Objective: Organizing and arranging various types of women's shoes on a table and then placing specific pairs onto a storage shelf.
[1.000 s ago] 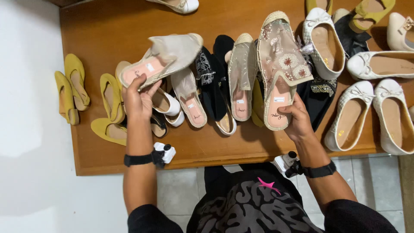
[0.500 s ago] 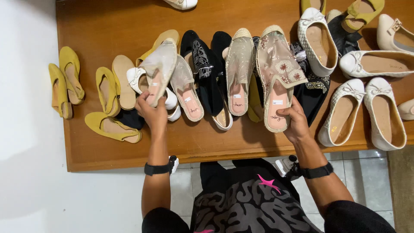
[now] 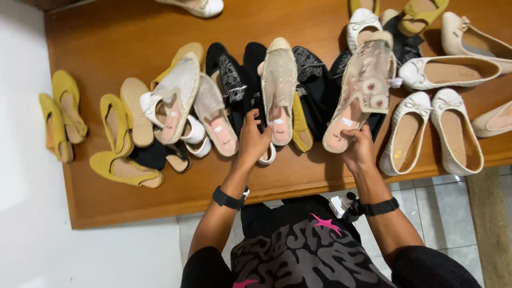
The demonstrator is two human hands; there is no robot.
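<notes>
The right hand (image 3: 358,150) is closed on the heel end of a see-through mesh shoe with little flowers (image 3: 361,93). The shoe's toe points away from the person, and it sits over the dark shoes (image 3: 314,80) in the middle of the wooden table (image 3: 122,32).

Left of the flower shoe lies a plain mesh shoe with a rope edge (image 3: 279,88). The left hand (image 3: 252,140) rests at that shoe's heel. Its fingers are spread and touch the pile, but they are not wrapped around anything.

Further left of the flower shoe is another mesh shoe (image 3: 176,98), lying on top of white flat shoes (image 3: 192,133). Past those, near the table's left edge, are yellow shoes (image 3: 64,114).

Right of the flower shoe, two cream flat shoes (image 3: 432,133) lie side by side. Behind them lies one more cream shoe (image 3: 453,72).
</notes>
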